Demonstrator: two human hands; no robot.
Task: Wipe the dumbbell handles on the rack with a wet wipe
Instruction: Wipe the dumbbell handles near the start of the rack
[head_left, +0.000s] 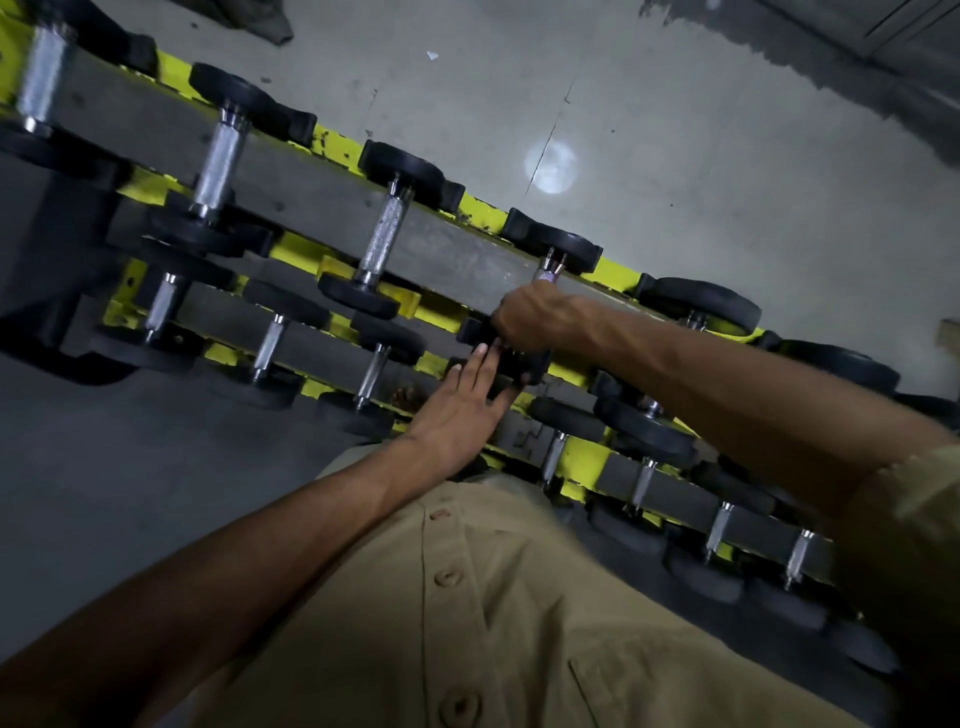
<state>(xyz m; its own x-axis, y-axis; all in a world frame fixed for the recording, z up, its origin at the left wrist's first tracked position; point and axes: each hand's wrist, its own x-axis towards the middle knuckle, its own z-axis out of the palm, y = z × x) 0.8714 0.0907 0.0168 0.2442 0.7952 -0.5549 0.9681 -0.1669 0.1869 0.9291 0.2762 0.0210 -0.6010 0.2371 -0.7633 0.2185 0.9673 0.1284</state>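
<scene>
While the right hand (535, 319) curls round an upper-tier dumbbell handle (548, 269) on the yellow rack (332, 150), the wipe hidden in its fist, the left hand (457, 410) presses straight, closed fingers against the near head (524, 366); hard rubbing could roll the dumbbell off its cradle.

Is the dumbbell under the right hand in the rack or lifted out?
In the rack: the dumbbell lies in line with its neighbours while the right hand grips its handle.
</scene>
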